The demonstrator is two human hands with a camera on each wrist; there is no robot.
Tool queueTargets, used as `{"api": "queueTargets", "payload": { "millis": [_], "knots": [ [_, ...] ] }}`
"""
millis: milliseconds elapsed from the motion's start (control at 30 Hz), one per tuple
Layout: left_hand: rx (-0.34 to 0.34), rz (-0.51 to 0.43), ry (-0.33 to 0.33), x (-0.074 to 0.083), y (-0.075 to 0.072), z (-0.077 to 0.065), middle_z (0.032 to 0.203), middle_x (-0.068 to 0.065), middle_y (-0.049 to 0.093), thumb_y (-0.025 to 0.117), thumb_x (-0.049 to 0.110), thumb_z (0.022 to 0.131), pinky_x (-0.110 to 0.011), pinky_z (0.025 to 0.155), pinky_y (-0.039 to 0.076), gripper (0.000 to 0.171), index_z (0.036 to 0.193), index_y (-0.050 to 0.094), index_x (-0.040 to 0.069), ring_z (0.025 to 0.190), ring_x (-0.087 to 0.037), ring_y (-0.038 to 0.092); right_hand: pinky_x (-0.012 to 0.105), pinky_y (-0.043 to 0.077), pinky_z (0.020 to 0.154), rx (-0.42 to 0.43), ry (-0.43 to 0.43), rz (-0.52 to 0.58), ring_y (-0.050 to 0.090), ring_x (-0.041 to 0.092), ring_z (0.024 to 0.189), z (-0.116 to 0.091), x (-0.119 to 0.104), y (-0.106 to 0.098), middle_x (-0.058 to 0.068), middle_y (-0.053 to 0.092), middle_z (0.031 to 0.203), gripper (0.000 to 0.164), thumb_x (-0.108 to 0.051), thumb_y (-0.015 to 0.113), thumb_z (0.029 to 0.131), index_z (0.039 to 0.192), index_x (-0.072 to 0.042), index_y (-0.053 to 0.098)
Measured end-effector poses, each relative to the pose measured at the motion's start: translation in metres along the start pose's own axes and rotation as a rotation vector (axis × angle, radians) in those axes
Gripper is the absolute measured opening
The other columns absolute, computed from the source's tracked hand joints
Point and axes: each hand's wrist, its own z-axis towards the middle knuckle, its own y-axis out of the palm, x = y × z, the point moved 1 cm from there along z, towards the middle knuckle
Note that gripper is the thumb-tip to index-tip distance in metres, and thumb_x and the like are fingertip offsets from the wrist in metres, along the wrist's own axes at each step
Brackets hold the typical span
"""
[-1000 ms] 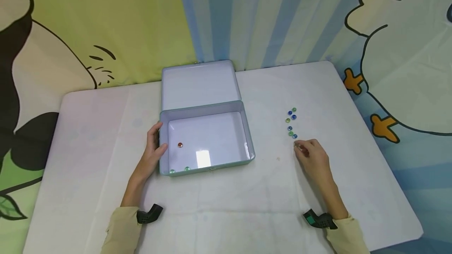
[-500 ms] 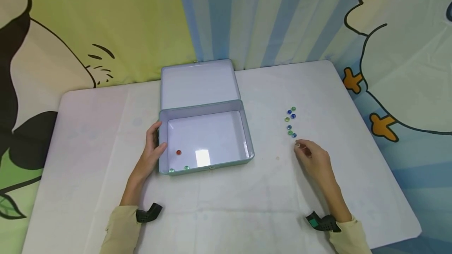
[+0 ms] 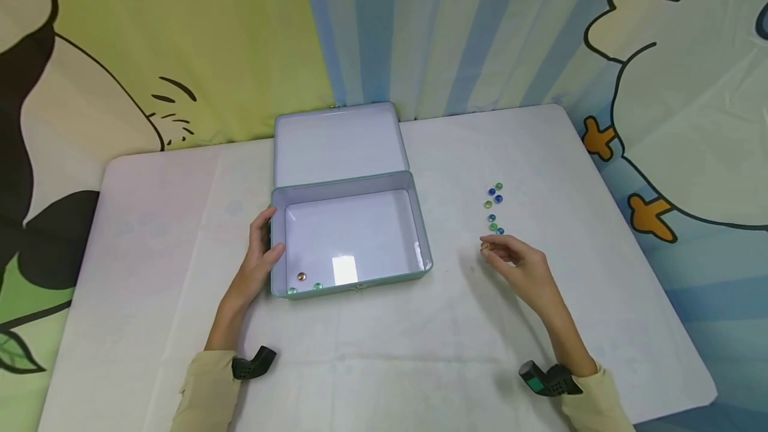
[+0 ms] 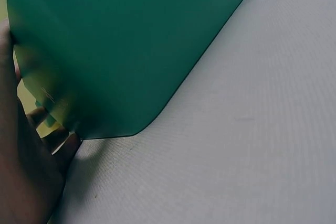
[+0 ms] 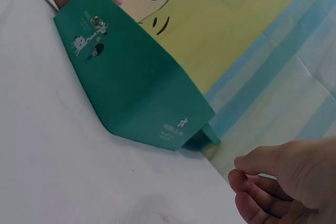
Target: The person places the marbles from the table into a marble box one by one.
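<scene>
My left hand [image 3: 261, 255] holds the left side of a hinged tin box [image 3: 351, 179], its thumb over the rim and fingers along the outer wall. The box is pale inside and green outside, with its lid [image 3: 339, 142] laid back. Inside, an orange-red marble [image 3: 301, 277] and two green marbles [image 3: 318, 286] lie near the front left. My right hand [image 3: 522, 269] pinches a small clear-amber marble [image 3: 485, 246] between thumb and index finger, above the cloth. In the right wrist view, the fingertips [image 5: 240, 162] meet and the marble is hidden.
Several blue and green marbles [image 3: 492, 217] lie in a loose line beyond my right hand. A white cloth covers the table [image 3: 384, 379]. A printed curtain [image 3: 420, 32] stands right behind the table.
My right hand has lifted off the cloth and moved left with the pinched marble. Inside the box, the orange-red marble has rolled toward the front. My left hand stays in place.
</scene>
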Motion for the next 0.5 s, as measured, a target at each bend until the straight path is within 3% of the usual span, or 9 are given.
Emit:
{"api": "queueTargets", "payload": {
  "millis": [133,233,400,500],
  "knots": [
    [-0.004,-0.005,0.001,0.000,0.000,0.000,0.153,-0.005,0.005,0.043,0.005,0.090,-0.018,0.108,0.008,0.065,0.145,0.011,0.020,0.140,-0.010,0.004,0.009,0.046,0.070,-0.043,0.061,0.071,0.056,-0.007,0.082,0.003,-0.015,0.001,0.013,0.068,0.097,0.026,-0.005,0.065,0.082,0.108,-0.002,0.064],
    [-0.007,-0.006,-0.004,0.000,-0.001,0.000,0.153,-0.004,0.005,0.044,0.007,0.091,-0.024,0.110,0.006,0.065,0.145,0.010,0.021,0.140,-0.012,0.004,0.012,0.048,0.069,-0.066,0.082,0.112,0.057,-0.004,0.081,0.006,-0.032,0.002,0.015,0.067,0.097,0.025,-0.003,0.064,0.082,0.107,0.001,0.064],
    [-0.001,-0.007,-0.011,0.000,-0.002,0.000,0.153,-0.004,0.006,0.044,0.007,0.090,-0.046,0.111,0.002,0.066,0.145,0.011,0.021,0.141,-0.020,0.003,0.014,0.048,0.069,-0.103,0.058,0.149,0.057,0.000,0.080,0.012,-0.055,0.005,0.014,0.067,0.095,0.023,-0.002,0.064,0.082,0.105,0.002,0.064],
    [-0.003,-0.005,-0.007,0.000,-0.001,0.000,0.153,-0.006,0.005,0.044,0.006,0.090,-0.049,0.110,0.000,0.065,0.145,0.011,0.020,0.141,-0.023,0.001,0.015,0.048,0.068,-0.133,0.029,0.156,0.057,0.001,0.079,0.015,-0.064,0.009,0.013,0.067,0.093,0.021,-0.002,0.064,0.082,0.103,0.001,0.065]
  ]
}}
